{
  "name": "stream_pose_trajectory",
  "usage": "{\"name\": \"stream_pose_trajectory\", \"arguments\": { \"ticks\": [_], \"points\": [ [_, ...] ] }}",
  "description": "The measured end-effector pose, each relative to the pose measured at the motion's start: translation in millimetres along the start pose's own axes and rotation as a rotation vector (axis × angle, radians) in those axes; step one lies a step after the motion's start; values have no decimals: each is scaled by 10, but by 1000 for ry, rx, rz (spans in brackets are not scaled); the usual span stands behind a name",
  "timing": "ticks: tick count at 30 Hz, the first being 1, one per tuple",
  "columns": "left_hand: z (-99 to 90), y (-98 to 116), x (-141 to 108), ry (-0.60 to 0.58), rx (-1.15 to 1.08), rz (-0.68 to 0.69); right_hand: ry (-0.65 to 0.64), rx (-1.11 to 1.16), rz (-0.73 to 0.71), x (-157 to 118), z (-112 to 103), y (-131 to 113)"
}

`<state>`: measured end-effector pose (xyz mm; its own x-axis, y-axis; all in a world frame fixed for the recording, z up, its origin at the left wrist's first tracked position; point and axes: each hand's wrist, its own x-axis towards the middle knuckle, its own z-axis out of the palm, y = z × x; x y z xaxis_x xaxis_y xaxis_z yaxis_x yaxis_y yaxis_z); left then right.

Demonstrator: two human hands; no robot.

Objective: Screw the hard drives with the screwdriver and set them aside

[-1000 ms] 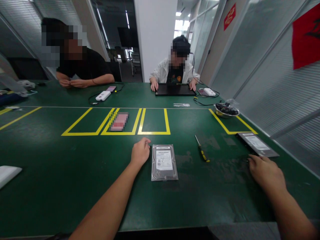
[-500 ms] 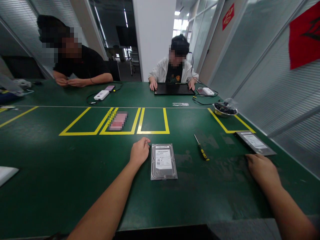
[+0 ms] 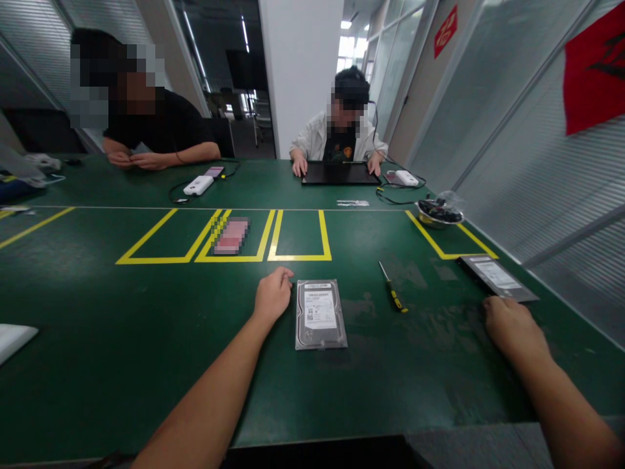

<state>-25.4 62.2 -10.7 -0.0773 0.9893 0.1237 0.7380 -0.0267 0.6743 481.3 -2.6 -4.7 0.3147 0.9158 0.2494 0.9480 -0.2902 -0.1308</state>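
A hard drive (image 3: 321, 316) lies label up on the green table, just to the right of my left hand (image 3: 273, 294). That hand rests with its fingers loosely curled, and nothing shows in it. Over at the right, my right hand (image 3: 515, 329) is closed at the near edge of a second hard drive (image 3: 498, 277). Its fingertips are tucked under, so what they hold, if anything, is hidden. Between the two drives lies a screwdriver (image 3: 394, 293) with a yellow and black handle, its shaft pointing away from me.
Yellow tape outlines (image 3: 300, 257) run across the table, a pinkish phone-like item (image 3: 232, 236) inside one. A metal bowl (image 3: 439, 218) of dark parts stands at the back right. Two people sit opposite, one holding a flat black panel (image 3: 340, 174). A white object (image 3: 14, 342) lies at left.
My right hand's fingers have curled in a little and shifted slightly to the right. My left hand, both drives and the screwdriver stay where they were.
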Motion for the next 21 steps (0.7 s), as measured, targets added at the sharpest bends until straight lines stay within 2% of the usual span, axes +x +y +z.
{"name": "stream_pose_trajectory", "arguments": {
  "ticks": [5,9,11,14,18,21],
  "points": [
    [18,-21,11,11,-18,3,-19,-176,-95,-9,-106,-76],
    [36,-44,22,20,-17,3,26,-196,-199,12,-253,-348],
    [38,-51,23,19,-23,6,69,-167,-246,23,-327,-605],
    [35,-49,17,16,-31,14,150,163,-377,-6,-443,-1126],
    [31,-32,12,16,-24,18,83,331,-487,-170,-579,-1908],
    [33,-29,13,21,-18,24,12,442,-563,-350,-589,-2419]
  ]
}}
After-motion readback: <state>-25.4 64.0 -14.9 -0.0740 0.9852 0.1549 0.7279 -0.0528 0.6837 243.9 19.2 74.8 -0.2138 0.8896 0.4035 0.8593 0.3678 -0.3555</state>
